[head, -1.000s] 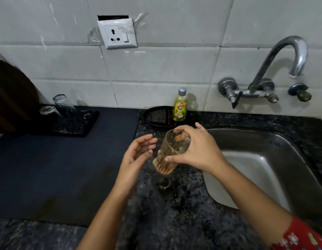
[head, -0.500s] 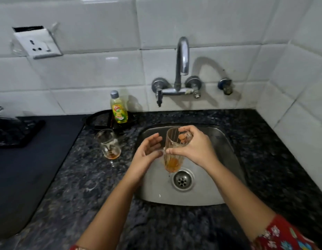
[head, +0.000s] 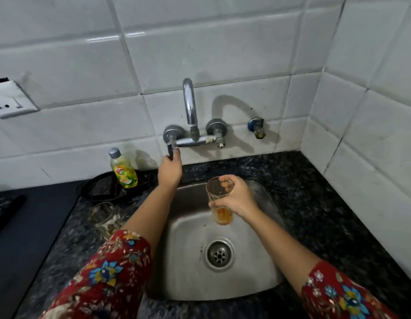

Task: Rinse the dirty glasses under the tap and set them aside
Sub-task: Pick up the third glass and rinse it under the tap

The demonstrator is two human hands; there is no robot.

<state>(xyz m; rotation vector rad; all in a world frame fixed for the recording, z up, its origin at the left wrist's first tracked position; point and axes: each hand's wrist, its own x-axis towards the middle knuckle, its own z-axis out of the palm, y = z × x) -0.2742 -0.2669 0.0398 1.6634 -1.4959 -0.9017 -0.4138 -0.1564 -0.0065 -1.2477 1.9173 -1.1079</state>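
Note:
My right hand (head: 236, 199) grips a tall clear glass (head: 219, 199) upright over the steel sink (head: 264, 268), with a little orange liquid at its bottom. My left hand (head: 170, 171) reaches up to the wall and holds the tap's left lever handle (head: 170, 148). The chrome tap (head: 190, 107) arches out from the tiles; no water shows from its spout. A second glass (head: 103, 217) stands on the dark counter left of the sink, partly hidden by my left forearm.
A yellow dish-soap bottle (head: 124, 171) stands on a black round tray (head: 100, 189) left of the tap. A small side valve (head: 257, 127) sits on the wall to the right. A dark mat (head: 27, 226) covers the left counter. A wall socket (head: 8, 100) is at far left.
My left hand left the glass and rose to the tap's left handle. The right hand kept the glass over the sink, shifting slightly right. The view tilted right and closer.

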